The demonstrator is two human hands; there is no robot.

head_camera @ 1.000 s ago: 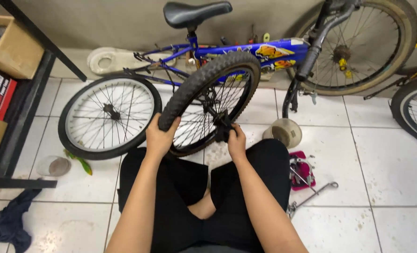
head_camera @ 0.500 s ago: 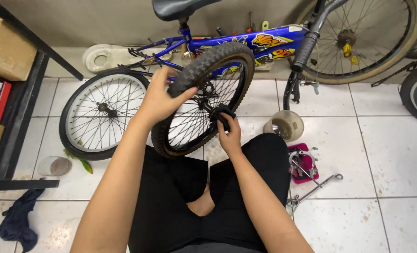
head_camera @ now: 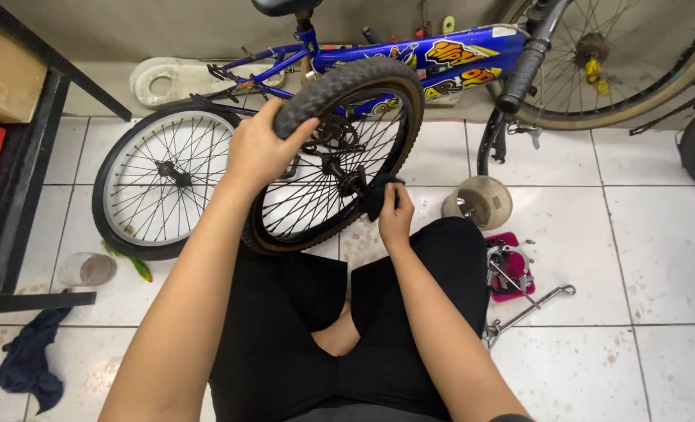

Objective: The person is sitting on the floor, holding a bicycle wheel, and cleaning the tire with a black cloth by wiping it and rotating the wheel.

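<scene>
I sit cross-legged on a white tiled floor with a small bicycle wheel [head_camera: 402,109] standing tilted in front of my lap; it has a black knobby tyre. My left hand [head_camera: 260,148] grips the tyre near its top left. My right hand [head_camera: 394,212] presses a dark cloth [head_camera: 379,194] against the hub [head_camera: 346,176] and spokes. Behind the wheel lies a blue child's bicycle [head_camera: 410,59] with a black saddle.
A second wheel [head_camera: 164,176] with a smooth tyre lies at the left. A clear jar [head_camera: 479,202], a pink tray of tools [head_camera: 510,270], a metal rod [head_camera: 531,309], a plastic cup [head_camera: 85,270], a dark rag [head_camera: 27,363], a shelf with boxes [head_camera: 7,70] and larger wheels [head_camera: 621,62] surround me.
My left hand has slid up the tyre from its lower left side to its top. The wheel has turned and tilted more upright. My right hand stays at the hub.
</scene>
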